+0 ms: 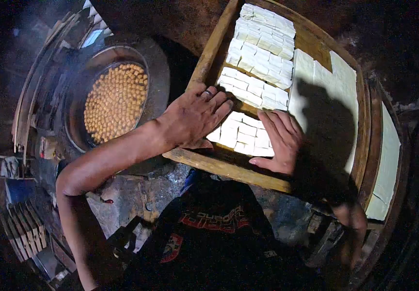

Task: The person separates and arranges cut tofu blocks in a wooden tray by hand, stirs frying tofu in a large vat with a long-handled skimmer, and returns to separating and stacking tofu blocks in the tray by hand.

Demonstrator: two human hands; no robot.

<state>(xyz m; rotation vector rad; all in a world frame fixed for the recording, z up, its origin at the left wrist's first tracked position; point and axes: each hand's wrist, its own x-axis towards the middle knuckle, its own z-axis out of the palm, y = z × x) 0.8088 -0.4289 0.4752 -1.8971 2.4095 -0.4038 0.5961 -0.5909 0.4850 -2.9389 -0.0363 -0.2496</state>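
White blocks (242, 133), cut into small pieces, lie in a group near the front edge of a wooden tray (229, 169). My left hand (196, 116), with a ring on one finger, rests at the group's left side, fingers bent over its edge. At the right side, my right hand (281, 141) has its thumb spread from the fingers and touches the pieces. Neither hand is closed round a piece. More cut white rows (262, 48) lie farther back in the tray. An uncut white slab (340, 97) fills much of its right side, partly in shadow.
At the left, a large round pan (69, 111) holds many small golden-brown pieces (115, 104). Another wooden tray with a white slab (384, 165) stands at the far right. Wooden slats (30, 228) are at the lower left.
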